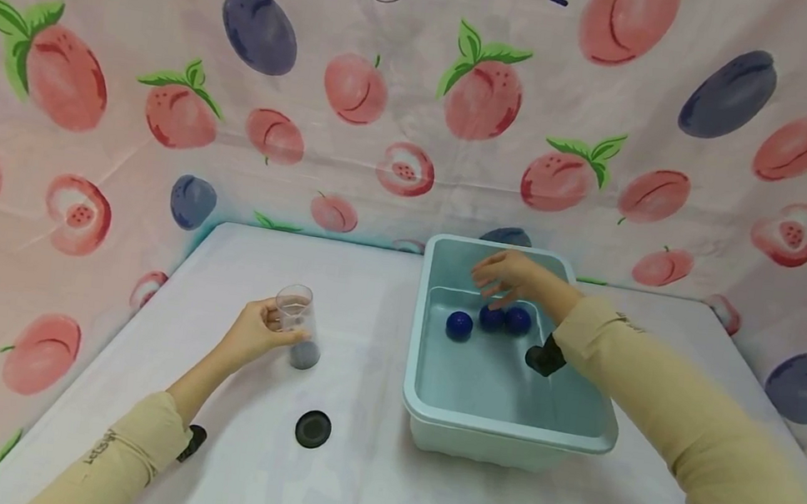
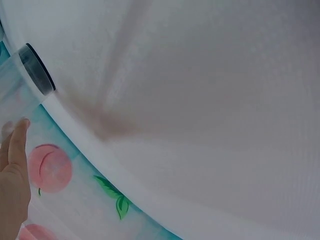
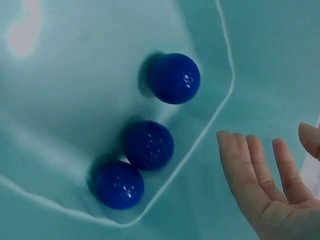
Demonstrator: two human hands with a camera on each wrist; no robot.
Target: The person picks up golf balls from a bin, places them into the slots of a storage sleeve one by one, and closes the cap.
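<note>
My left hand (image 1: 253, 334) grips a clear plastic cup (image 1: 296, 314), fingers behind it and thumb at its near side. The cup has a dark base (image 2: 37, 70), seen in the left wrist view; whether it touches the table I cannot tell. Inside the pale blue tub (image 1: 509, 426), three shiny dark blue balls lie on the floor. One ball (image 1: 459, 326) sits apart, while a second ball (image 1: 491, 318) and a third ball (image 1: 518, 321) touch. Over the balls hovers my right hand (image 1: 510, 275), its fingers loosely spread and holding nothing.
A round black lid-like disc (image 1: 313, 429) lies on the white table (image 1: 195, 470), nearer than the cup. Behind the table hangs a fruit-print cloth (image 1: 405, 50). Raised walls surround the balls in the tub.
</note>
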